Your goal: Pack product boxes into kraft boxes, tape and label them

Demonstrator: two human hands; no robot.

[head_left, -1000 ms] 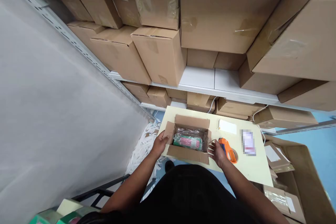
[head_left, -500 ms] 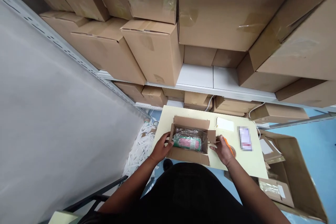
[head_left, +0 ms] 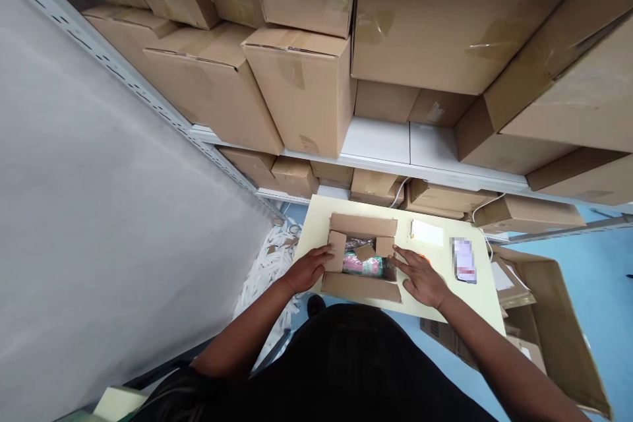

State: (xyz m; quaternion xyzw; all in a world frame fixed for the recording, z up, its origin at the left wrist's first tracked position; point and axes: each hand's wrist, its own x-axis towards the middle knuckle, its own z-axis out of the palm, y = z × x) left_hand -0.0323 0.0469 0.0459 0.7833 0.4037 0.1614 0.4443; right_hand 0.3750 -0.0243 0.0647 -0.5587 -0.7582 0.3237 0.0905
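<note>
A small cardboard box (head_left: 363, 287) sits on the cream table with its long flaps spread out. Its two short end flaps fold inward over the opening. Inside lies a pink and green item (head_left: 363, 265) in clear plastic wrap, with a small cardboard piece (head_left: 365, 252) on top. My left hand (head_left: 310, 269) rests its extended fingertips on the left end flap (head_left: 337, 252). Fingers spread, my right hand (head_left: 420, 278) touches the right end flap (head_left: 384, 247). An orange object (head_left: 426, 260) is mostly hidden behind my right hand.
A white paper stack (head_left: 426, 233) and a blurred phone-like object (head_left: 463, 260) lie on the table (head_left: 475, 306). Shelves packed with cartons (head_left: 301, 92) rise behind it. A large open carton (head_left: 564, 323) stands at right; paper strips (head_left: 262, 277) cover the floor at left.
Both end flaps have been folded inward, and a small cardboard piece now shows over the wrapped item. My right hand has turned palm-down onto the box, covering more of the orange object.
</note>
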